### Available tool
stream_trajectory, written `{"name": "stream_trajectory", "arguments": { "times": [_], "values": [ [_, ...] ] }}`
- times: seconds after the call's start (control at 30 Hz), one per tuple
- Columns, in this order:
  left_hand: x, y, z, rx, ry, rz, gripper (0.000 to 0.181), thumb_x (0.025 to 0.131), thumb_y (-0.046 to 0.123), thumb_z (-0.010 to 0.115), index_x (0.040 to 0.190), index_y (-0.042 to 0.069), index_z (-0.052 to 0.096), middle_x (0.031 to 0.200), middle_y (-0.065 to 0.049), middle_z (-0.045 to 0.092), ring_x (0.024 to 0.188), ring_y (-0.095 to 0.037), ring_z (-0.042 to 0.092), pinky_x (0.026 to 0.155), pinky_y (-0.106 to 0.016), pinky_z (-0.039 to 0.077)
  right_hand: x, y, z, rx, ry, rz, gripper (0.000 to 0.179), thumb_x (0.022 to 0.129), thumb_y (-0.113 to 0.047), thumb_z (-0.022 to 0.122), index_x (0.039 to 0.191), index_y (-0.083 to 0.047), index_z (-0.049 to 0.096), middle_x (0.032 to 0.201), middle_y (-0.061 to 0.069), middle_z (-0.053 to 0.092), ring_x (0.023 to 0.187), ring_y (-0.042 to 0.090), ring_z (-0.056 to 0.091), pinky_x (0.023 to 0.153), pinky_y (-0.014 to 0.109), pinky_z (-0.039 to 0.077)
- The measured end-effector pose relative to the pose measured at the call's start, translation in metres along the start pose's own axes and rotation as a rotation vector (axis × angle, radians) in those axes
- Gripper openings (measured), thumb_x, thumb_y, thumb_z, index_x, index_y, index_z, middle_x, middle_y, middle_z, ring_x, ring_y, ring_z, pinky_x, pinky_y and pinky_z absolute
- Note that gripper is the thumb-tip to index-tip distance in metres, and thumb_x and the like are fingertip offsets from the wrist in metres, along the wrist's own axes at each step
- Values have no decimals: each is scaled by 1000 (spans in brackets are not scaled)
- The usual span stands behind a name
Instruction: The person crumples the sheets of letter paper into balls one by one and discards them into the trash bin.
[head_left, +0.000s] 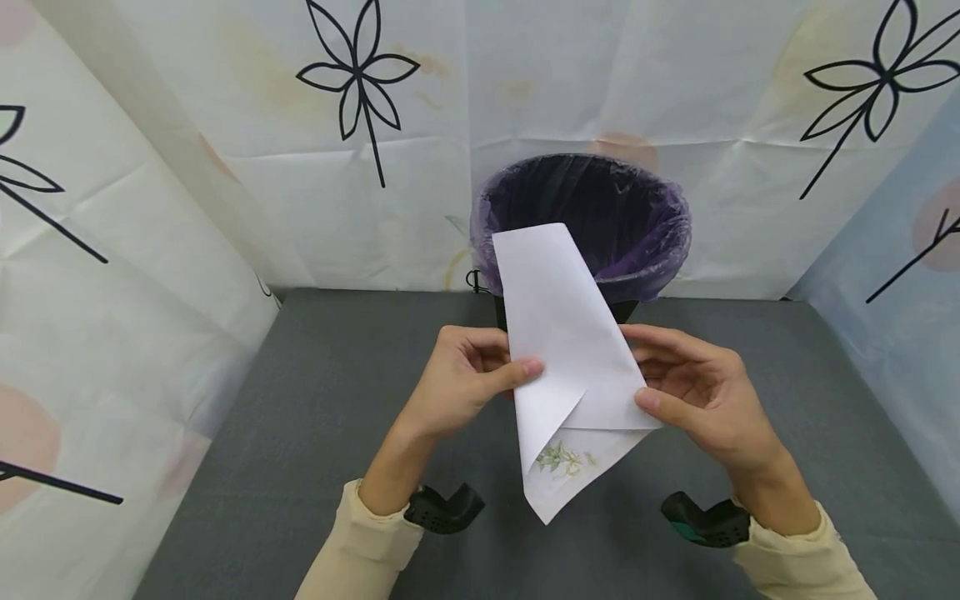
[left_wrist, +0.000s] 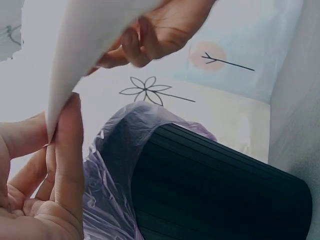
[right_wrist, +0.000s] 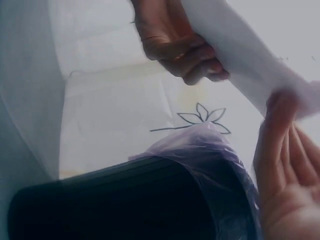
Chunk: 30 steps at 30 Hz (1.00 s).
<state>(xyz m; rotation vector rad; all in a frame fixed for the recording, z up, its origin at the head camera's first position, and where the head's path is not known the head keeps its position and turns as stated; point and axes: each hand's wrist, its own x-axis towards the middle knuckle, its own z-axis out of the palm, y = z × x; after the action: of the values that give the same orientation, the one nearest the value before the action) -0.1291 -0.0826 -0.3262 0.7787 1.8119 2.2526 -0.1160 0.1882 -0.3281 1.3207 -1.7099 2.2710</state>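
Observation:
Held up over the table is a folded sheet of white paper point(head_left: 562, 333), its sides lapped across each other and narrowing to a point at the bottom. A small printed plant with green leaves shows on its lower flap. My left hand point(head_left: 468, 379) pinches the left edge, thumb in front and fingers behind. At the right edge my right hand point(head_left: 693, 396) pinches the paper between thumb and fingers. Both wrist views show the sheet from the side, in the left wrist view with the left fingertips point(left_wrist: 68, 120) on its edge.
A black bin point(left_wrist: 215, 190) with a purple plastic liner point(head_left: 660, 242) stands behind the paper, at the back of the dark grey table point(head_left: 337, 400). White cloth point(head_left: 225, 75) with line-drawn flowers hangs around the back and sides. Black devices point(head_left: 446, 508) sit on both wrists.

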Motion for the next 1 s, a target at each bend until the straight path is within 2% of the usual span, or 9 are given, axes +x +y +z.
{"name": "stream_trajectory", "arguments": {
  "times": [0.07, 0.17, 0.27, 0.33, 0.53, 0.7, 0.8, 0.9, 1.0],
  "values": [
    [0, 0, -2, -52, -7, -7, 18, 87, -14, 69, 102, -22, 66, 94, -22, 72, 77, -20, 72, 70, -39, 62, -1, 3, -6, 147, -94, -43, 53, 92, 24, 51, 143, 20, 39, 135, 25, 60, 116, 31, 65, 84, 34, 59],
    [0, 1, -3, -78, -18, -14, 21, 88, -12, 69, 105, -24, 64, 96, -24, 72, 78, -20, 73, 68, -37, 62, -2, 9, -10, 277, -178, -95, 54, 95, 18, 52, 146, 20, 34, 145, 25, 52, 126, 33, 59, 92, 36, 57],
    [1, 0, -3, -86, -26, -6, 25, 89, -8, 71, 107, -23, 64, 97, -23, 73, 79, -21, 73, 68, -37, 62, -1, 13, -11, 341, -217, -127, 57, 96, 12, 56, 148, 18, 32, 148, 25, 49, 130, 34, 56, 95, 36, 55],
    [1, 0, -2, -91, -26, 3, 27, 89, -6, 73, 107, -23, 64, 97, -19, 74, 78, -20, 73, 66, -35, 61, 0, 15, -11, 353, -211, -119, 62, 97, 6, 62, 150, 17, 31, 147, 25, 49, 129, 34, 57, 94, 36, 56],
    [2, -1, 3, -97, 18, 14, 24, 87, -9, 72, 104, -24, 64, 92, -13, 74, 72, -18, 71, 58, -28, 57, 2, 17, -5, 279, -98, -66, 83, 90, -17, 78, 152, 13, 30, 133, 24, 57, 118, 31, 62, 88, 35, 58],
    [3, -3, 7, -79, 45, 25, 26, 86, -8, 74, 106, -22, 66, 93, -19, 73, 71, -18, 70, 57, -29, 57, 8, 17, 7, 199, -67, -44, 96, 86, -27, 82, 154, 11, 26, 141, 25, 49, 126, 35, 58, 90, 39, 57],
    [3, -4, 8, -70, 59, 32, 26, 86, -6, 75, 106, -22, 66, 92, -18, 73, 69, -17, 70, 55, -28, 56, 11, 15, 14, 127, -55, -40, 102, 84, -30, 84, 155, 11, 23, 143, 27, 45, 126, 36, 57, 90, 39, 57],
    [2, -4, 9, -70, 75, 37, 26, 86, -6, 75, 104, -22, 67, 89, -13, 73, 66, -15, 67, 52, -26, 52, 12, 13, 18, 70, -48, -53, 103, 87, -33, 82, 158, 6, 19, 140, 27, 45, 125, 36, 58, 89, 38, 57],
    [2, -4, 9, -103, 73, 28, 28, 86, -5, 75, 104, -24, 65, 86, -10, 73, 64, -15, 66, 52, -25, 51, 10, 12, 17, 42, -73, -77, 94, 92, -34, 75, 161, -3, 20, 144, 24, 44, 129, 33, 56, 87, 37, 58]
  ]
}}
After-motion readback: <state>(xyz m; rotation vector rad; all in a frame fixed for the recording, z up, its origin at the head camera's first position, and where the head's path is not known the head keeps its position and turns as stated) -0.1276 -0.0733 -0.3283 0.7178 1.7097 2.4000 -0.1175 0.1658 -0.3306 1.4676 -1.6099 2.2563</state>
